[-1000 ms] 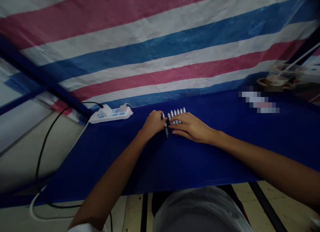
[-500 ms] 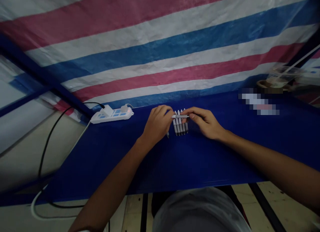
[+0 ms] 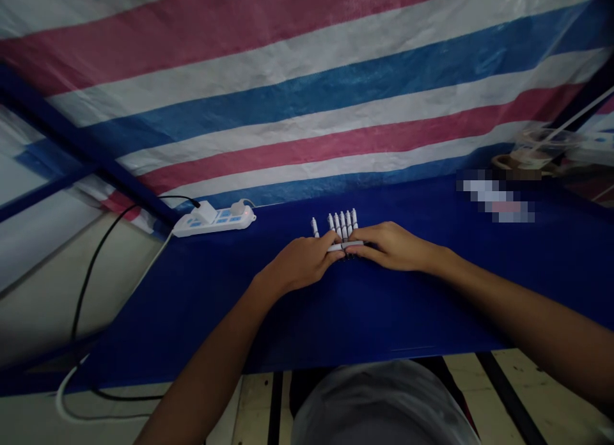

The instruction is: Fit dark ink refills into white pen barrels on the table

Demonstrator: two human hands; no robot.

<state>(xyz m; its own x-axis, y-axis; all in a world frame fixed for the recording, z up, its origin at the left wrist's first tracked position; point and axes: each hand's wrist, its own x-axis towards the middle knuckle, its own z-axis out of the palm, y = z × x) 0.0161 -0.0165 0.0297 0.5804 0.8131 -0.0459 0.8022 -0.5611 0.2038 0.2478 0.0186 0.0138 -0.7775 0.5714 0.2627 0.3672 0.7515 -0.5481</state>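
Note:
A white and grey pen [image 3: 344,246] lies crosswise between my two hands. My left hand [image 3: 309,259] pinches its white left end, and my right hand [image 3: 391,245] pinches its grey right part. Beneath and beyond it, several matching pens [image 3: 342,222] stand side by side in a row on the blue table [image 3: 384,311], their lower parts partly covered by my fingers. One more pen [image 3: 314,226] is set apart to the left of the row, its lower end hidden behind my left hand.
A white power strip [image 3: 215,222] with plugs and cables is at the table's back left. A plastic cup [image 3: 537,148] stands at the far right, near a blurred item [image 3: 496,195]. Striped sheeting [image 3: 307,93] hangs behind the table.
Both hands have come nearer to me with the held pen, and their grips are closer together. The upper ends of the pens in the row and of the separate pen now show.

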